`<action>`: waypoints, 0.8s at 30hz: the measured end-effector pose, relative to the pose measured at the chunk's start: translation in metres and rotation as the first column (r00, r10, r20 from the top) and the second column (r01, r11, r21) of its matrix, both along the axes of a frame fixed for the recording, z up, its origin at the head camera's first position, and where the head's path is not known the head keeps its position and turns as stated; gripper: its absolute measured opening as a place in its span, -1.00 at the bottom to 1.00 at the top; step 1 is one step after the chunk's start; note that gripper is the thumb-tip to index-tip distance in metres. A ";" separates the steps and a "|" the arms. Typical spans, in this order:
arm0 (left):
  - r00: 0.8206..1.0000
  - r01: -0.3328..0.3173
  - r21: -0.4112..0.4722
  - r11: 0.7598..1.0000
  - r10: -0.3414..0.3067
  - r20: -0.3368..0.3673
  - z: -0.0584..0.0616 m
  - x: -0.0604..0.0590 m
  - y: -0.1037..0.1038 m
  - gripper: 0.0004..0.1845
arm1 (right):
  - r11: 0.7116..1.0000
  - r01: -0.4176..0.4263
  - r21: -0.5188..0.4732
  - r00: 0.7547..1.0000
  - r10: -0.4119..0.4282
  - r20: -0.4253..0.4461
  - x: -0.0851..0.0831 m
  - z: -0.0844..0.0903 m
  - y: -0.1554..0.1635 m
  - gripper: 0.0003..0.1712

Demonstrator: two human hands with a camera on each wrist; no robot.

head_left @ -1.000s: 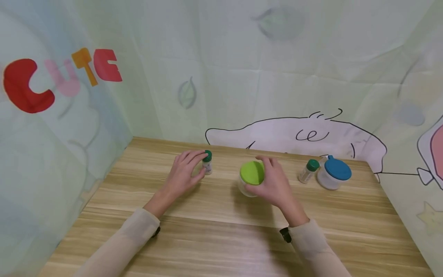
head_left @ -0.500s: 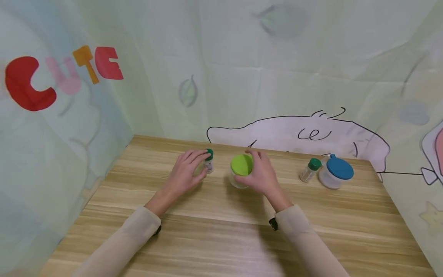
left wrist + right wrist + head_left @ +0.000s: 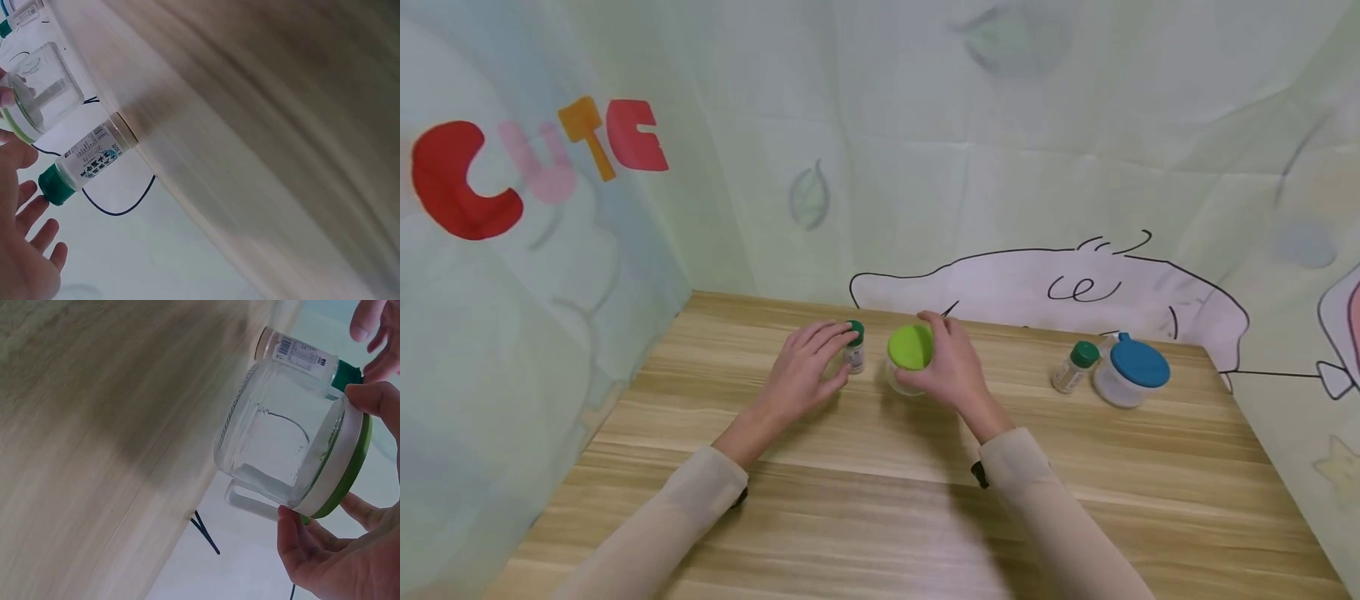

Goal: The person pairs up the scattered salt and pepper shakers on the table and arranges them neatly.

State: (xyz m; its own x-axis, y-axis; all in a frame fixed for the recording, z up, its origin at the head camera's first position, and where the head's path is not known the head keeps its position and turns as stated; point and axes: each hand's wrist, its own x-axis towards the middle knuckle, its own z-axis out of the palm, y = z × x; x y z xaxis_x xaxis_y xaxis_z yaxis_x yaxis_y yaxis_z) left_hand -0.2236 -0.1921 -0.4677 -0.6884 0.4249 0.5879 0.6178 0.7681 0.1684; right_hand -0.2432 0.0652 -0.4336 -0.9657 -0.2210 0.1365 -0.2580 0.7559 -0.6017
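Note:
In the head view, my right hand (image 3: 951, 367) grips a clear glass jar (image 3: 275, 431) by its bright green lid (image 3: 911, 347), thumb on the near side and fingers on the far side. The jar has a clear handle (image 3: 250, 500) and looks empty. Just to its left stands a small shaker bottle (image 3: 97, 153) with a dark green cap and a printed label, upright on the table. My left hand (image 3: 805, 367) is at this bottle, fingers loosely bent with the fingertips right at the cap and the thumb apart from it.
Farther right on the wooden table (image 3: 880, 517) stand a second green-capped shaker bottle (image 3: 1075, 367) and a clear container with a blue lid (image 3: 1138, 364), close together. A printed cloth backdrop (image 3: 887, 167) rises behind the table's back edge.
My right hand has moved the glass jar to the left and slightly back, toward the shaker bottle. My left hand and that bottle have stayed nearly in place.

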 end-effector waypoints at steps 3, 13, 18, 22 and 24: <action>1.000 0.000 -0.026 1.000 0.000 -0.007 0.001 0.001 -0.001 -0.39 | 1.000 -0.010 0.011 1.000 0.010 -0.019 -0.004 -0.003 -0.002 0.10; 1.000 0.007 -0.046 0.999 -0.007 -0.016 0.004 0.001 -0.001 -0.41 | 1.000 -0.024 0.016 1.000 0.024 -0.016 -0.014 -0.005 -0.009 0.09; 1.000 0.004 -0.045 0.999 -0.004 0.007 0.003 0.001 -0.002 -0.42 | 1.000 -0.028 0.013 1.000 0.028 -0.012 -0.017 -0.005 -0.016 0.08; 1.000 0.013 -0.030 0.999 -0.012 0.006 0.001 0.001 -0.003 -0.42 | 1.000 -0.024 0.019 1.000 0.024 0.000 -0.018 -0.007 -0.021 0.08; 1.000 0.017 -0.026 1.000 -0.017 0.001 0.000 0.001 -0.004 -0.41 | 1.000 -0.020 0.023 1.000 0.019 0.007 -0.019 -0.009 -0.022 0.08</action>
State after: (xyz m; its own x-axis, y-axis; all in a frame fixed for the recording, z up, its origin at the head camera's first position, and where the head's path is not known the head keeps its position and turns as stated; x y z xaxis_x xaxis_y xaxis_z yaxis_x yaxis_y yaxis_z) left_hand -0.2226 -0.1957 -0.4679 -0.6813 0.4517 0.5760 0.6307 0.7617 0.1487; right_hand -0.2623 0.0436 -0.4423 -0.9621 -0.2427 0.1246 -0.2688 0.7643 -0.5861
